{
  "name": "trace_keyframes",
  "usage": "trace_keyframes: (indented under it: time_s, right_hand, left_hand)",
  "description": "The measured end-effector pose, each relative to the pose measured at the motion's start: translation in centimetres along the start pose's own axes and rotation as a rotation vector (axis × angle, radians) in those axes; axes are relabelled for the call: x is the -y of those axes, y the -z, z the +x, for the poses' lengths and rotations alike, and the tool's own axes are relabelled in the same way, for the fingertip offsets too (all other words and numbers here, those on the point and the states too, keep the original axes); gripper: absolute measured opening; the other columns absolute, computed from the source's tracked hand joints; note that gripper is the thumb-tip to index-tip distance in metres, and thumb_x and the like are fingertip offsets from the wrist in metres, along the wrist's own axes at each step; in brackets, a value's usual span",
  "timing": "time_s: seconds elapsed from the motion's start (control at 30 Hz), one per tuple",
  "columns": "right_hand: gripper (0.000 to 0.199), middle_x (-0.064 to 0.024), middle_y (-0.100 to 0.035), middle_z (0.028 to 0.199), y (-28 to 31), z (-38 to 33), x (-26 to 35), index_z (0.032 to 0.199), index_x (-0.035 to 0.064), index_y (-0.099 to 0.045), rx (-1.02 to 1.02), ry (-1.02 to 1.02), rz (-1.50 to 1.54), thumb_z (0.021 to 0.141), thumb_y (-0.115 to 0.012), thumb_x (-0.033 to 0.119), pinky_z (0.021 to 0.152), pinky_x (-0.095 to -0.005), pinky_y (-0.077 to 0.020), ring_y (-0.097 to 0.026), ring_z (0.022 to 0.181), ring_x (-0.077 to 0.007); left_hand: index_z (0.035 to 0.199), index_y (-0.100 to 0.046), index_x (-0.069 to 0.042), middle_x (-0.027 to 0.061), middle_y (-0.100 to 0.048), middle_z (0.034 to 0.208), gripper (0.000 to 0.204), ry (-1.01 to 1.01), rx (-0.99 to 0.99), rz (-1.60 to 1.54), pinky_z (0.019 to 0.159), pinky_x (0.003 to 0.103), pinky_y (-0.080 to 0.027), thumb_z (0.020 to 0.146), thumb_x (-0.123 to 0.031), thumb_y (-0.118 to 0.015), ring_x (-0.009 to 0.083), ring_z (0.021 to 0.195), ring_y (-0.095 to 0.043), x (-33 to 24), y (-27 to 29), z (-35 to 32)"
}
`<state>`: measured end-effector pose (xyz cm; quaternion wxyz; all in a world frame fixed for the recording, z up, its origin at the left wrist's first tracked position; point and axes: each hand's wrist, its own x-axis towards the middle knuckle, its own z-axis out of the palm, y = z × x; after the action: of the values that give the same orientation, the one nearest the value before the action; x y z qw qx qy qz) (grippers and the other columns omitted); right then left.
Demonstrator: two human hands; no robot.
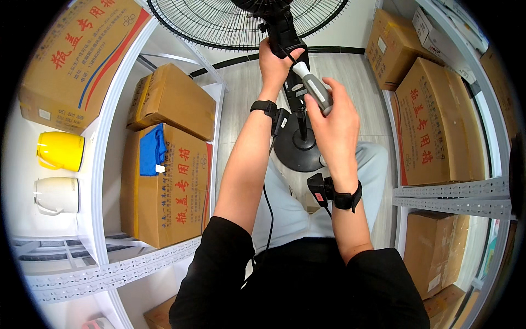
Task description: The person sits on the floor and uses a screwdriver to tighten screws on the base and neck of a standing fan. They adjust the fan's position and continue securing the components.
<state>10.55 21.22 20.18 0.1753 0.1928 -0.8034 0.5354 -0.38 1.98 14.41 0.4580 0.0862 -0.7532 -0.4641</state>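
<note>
A black standing fan [284,34] is upright in front of me, its round wire grille [197,28] cut off by the top of the view. My left hand [275,64] is closed round the fan's neck just below the motor, its far fingers hidden behind the neck. In my right hand [338,123] is a screwdriver [314,86] with a grey and white handle, held between the thumb and fingers. Its thin dark shaft slants up and left to the neck, beside my left thumb; whether the tip touches a screw cannot be made out.
The fan's round black base [298,149] rests on the pale floor between my legs. White metal shelves stand close on both sides, with cardboard boxes [172,189] on the left and more boxes [438,120] on the right. A blue cloth [152,151], a yellow kettle-like container [61,151] and a white one [57,194] are left.
</note>
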Motion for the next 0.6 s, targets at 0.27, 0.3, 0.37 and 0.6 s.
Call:
trace_keyframes:
  time_s: [0.27,0.3,0.37,0.6]
  right_hand:
    - [0.038,-0.0177,-0.064,0.091,-0.3,0.3,-0.3,0.114,0.0029,-0.057,0.054,-0.035,0.046,0.081,-0.070,0.019,0.068,-0.0409,-0.0502,-0.064,0.078,-0.0334]
    - [0.038,-0.0180,-0.064,0.091,-0.3,0.3,-0.4,0.114,0.0027,-0.058,0.046,-0.027,0.046,0.081,-0.069,0.020,0.068,-0.0410,-0.0503,-0.064,0.079,-0.0338]
    - [0.038,-0.0186,-0.065,0.090,-0.5,0.5,-0.6,0.113,0.0023,-0.058,0.033,-0.013,0.052,0.082,-0.069,0.021,0.069,-0.0412,-0.0506,-0.065,0.080,-0.0348]
    - [0.036,-0.0184,-0.067,0.084,-0.5,1.1,0.0,0.113,0.0033,-0.059,0.103,-0.044,0.037,0.082,-0.066,0.022,0.068,-0.0399,-0.0510,-0.065,0.076,-0.0345]
  left_hand:
    - [0.100,-0.052,0.004,0.0129,-0.062,0.091,0.065,-0.026,-0.007,0.003,0.075,0.034,-0.049,0.058,-0.029,-0.089,0.0242,0.082,-0.061,0.4,0.1,0.1]
    - [0.100,-0.052,0.004,0.0129,-0.062,0.091,0.065,-0.031,-0.006,0.000,0.075,0.034,-0.049,0.058,-0.029,-0.089,0.0242,0.082,-0.061,0.4,0.1,0.1]
    - [0.100,-0.051,0.004,0.0130,-0.062,0.091,0.066,-0.001,0.001,-0.006,0.075,0.034,-0.049,0.058,-0.029,-0.089,0.0242,0.082,-0.061,0.3,0.1,0.0]
    - [0.102,-0.052,0.004,0.0123,-0.062,0.092,0.066,0.002,-0.014,-0.020,0.075,0.034,-0.049,0.058,-0.028,-0.089,0.0242,0.082,-0.061,0.5,-0.1,0.2]
